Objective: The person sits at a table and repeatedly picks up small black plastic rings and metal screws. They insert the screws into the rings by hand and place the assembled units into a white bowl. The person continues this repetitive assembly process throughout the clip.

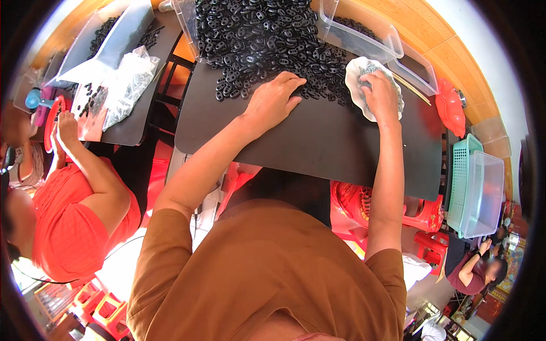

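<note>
now your left hand (274, 99) lies flat and open on the black bench (318, 142), touching the black plastic pieces (256, 40). your right hand (380, 95) dips into the white dish (354, 85); its grip i cannot tell.

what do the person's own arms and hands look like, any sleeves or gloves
Both hands, left hand and right hand, are bare: no gloves, and no rings or watch that show. The forearms are uncovered. Short brown sleeves of a plain brown top end above the elbows.

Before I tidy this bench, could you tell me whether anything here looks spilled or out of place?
The small black parts lie in a loose heap spread across the black board, running out of the tipped clear tub. The left hand rests at the heap's edge; the right hand reaches into the white dish. Nothing looks damaged.
</note>
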`<control>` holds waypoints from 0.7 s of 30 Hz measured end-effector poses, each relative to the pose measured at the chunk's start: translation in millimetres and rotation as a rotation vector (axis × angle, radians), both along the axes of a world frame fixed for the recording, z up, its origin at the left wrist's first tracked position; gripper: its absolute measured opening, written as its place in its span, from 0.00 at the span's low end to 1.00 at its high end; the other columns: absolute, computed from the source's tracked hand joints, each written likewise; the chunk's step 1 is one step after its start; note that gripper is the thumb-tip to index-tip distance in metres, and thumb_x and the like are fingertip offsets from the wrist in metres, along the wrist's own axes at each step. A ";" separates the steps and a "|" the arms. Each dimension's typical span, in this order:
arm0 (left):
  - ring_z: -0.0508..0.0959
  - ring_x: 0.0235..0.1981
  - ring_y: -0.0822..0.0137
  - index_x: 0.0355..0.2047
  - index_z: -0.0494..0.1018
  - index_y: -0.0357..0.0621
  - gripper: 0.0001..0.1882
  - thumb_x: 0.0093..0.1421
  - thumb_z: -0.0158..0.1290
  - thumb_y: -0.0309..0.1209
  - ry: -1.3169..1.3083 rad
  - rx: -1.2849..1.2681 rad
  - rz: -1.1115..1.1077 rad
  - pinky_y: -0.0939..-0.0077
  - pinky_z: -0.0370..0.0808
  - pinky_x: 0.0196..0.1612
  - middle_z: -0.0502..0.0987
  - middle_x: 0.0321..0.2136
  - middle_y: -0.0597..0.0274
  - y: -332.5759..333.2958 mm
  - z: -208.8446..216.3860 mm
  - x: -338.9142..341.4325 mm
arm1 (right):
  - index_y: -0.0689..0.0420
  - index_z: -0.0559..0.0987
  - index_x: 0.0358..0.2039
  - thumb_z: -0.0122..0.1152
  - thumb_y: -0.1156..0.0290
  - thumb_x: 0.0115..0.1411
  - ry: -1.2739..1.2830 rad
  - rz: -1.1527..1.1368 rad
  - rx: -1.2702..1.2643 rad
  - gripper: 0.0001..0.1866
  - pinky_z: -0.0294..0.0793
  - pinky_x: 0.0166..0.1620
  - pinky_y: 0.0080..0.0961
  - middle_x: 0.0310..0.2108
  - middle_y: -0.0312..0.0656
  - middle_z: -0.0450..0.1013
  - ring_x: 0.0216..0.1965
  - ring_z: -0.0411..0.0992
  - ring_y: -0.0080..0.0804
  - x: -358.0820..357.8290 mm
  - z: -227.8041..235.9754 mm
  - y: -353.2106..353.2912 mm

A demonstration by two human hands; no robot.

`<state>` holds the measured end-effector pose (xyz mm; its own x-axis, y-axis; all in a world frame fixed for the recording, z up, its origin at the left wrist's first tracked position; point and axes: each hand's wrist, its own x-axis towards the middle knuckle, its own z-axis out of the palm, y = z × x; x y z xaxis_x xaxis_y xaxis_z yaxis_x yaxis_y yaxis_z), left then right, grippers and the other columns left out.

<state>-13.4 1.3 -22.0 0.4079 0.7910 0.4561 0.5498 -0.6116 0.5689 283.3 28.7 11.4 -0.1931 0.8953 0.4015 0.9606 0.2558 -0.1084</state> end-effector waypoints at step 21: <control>0.80 0.31 0.67 0.37 0.80 0.38 0.08 0.56 0.60 0.20 -0.252 -0.175 -0.136 0.76 0.77 0.35 0.78 0.33 0.60 16.8 9.1 -2.0 | 0.58 0.78 0.27 0.64 0.72 0.54 0.572 -0.014 -0.036 0.04 0.73 0.32 0.26 0.22 0.37 0.76 0.24 0.74 0.26 -2.4 -0.8 1.3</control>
